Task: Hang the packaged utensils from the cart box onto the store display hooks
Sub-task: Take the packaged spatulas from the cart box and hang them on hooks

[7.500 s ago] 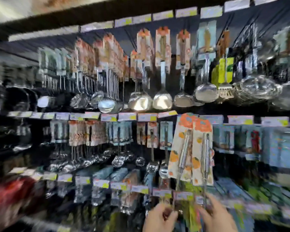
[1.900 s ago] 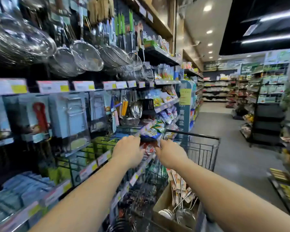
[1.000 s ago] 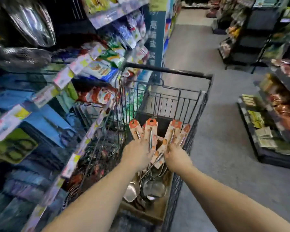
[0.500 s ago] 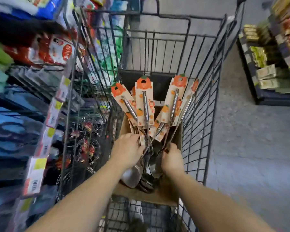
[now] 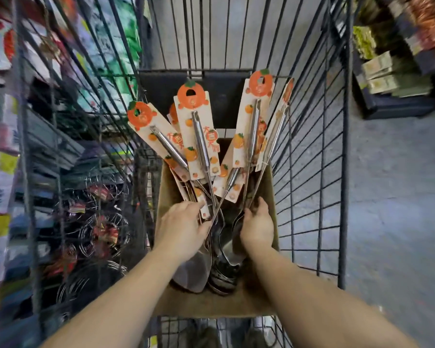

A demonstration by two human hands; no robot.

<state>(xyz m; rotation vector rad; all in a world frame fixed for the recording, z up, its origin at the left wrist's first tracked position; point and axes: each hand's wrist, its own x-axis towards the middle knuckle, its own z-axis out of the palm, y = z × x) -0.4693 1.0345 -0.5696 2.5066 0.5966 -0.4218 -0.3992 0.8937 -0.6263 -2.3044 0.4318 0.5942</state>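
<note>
Both hands reach into the brown cardboard box: left hand curled among the orange-carded steel ladles, right hand gripping a bowl. Crossed handles could snag when lifted, dragging neighbours out.

Both hands reach into a cardboard box standing in a wire cart. The left hand and right hand curl around the metal shafts of packaged utensils — orange-printed cards fanning upward toward the box's far edge.
</note>
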